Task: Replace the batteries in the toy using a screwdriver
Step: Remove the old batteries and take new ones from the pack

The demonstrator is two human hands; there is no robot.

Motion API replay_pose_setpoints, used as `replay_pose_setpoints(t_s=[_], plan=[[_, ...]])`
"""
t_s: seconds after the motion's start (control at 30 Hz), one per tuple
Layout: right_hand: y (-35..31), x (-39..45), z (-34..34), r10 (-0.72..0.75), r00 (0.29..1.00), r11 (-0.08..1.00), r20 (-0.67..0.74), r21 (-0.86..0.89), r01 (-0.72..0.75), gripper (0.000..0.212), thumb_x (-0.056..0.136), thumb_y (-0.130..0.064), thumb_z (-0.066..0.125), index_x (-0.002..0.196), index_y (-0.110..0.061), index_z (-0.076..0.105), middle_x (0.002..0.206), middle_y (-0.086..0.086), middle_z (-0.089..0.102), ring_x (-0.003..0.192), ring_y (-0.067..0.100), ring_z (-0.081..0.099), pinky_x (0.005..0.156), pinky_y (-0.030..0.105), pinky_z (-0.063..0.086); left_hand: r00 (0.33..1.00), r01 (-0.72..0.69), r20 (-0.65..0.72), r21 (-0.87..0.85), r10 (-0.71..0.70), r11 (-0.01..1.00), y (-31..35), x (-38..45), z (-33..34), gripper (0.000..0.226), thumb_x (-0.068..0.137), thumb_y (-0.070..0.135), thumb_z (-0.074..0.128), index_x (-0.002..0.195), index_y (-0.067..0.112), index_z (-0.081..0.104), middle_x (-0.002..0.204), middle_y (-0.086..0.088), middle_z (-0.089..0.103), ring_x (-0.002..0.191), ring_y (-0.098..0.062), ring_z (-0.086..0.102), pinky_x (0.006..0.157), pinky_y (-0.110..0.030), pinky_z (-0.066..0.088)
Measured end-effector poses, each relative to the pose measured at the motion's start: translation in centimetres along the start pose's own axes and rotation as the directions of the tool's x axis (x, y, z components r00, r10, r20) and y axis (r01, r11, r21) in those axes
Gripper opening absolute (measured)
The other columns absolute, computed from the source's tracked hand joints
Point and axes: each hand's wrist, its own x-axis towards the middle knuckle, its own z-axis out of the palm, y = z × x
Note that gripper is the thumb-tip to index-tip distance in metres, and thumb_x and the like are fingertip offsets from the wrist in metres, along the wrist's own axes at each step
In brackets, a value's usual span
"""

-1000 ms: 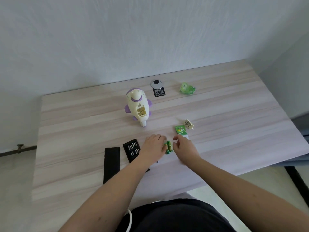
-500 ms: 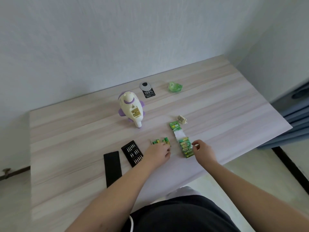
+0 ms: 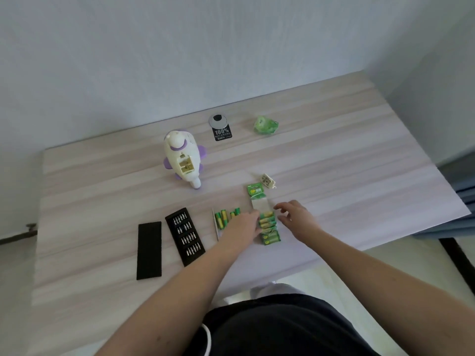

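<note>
The toy [image 3: 183,158] — a white rocket-shaped figure with purple fins — lies on the table [image 3: 334,160] well beyond the hands, its battery compartment [image 3: 186,166] uncovered and seemingly empty. The small cream piece [image 3: 268,181] lying near the top of the battery pack is judged to be the removed cover. So the unscrewing and removal of the old cells appear done; loading fresh ones and refastening the cover are left.

The battery pack [image 3: 266,222], a green strip of wrapped cells, is met from both sides. The left hand [image 3: 244,226] is laid against its left edge, fingers fairly straight — whether anything is pinched cannot be told. The right hand [image 3: 295,217] is held at the right edge with fingers spread and loosely bent, apparently holding nothing. Loose green batteries [image 3: 226,217] lie just left of the left hand, beside a slim screwdriver [image 3: 215,224]. Further left are seen the bit case [image 3: 185,236] and its black lid [image 3: 149,250].
</note>
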Motion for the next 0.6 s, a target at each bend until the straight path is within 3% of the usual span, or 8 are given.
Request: replay_pose_setpoints(t_s=[0.23,0.6], plan=[[-0.1,1.2,-0.6,-0.116,0.985,0.988,0.13,-0.086,0.128,0.034,0.086,-0.026,0.068,0.119,-0.023,0.061,0.113,0.001,0.052,0.091,0.017,0.06,0.079,0.027,0.046,0.994,0.111,0.007,-0.058,-0.111,0.992,1.2,0.8,1.1,0.039,0.086,0.029,0.07,0.115,0.014,0.049,0.112,-0.008,0.061,0.103,-0.027,0.059,0.084,-0.039,0.048],[-0.4,2.2,-1.5,-0.239,0.933,0.916,0.27,-0.257,0.309,0.046,0.08,-0.033,0.074,0.12,-0.022,0.054,0.121,0.0,0.049,0.103,0.021,0.056,0.083,0.034,0.048,0.993,0.114,0.031,-0.067,-0.112,0.991,1.5,0.6,1.1,0.06,0.079,0.029,0.077,0.127,0.013,0.045,0.125,-0.005,0.056,0.111,-0.023,0.056,0.091,-0.035,0.045]])
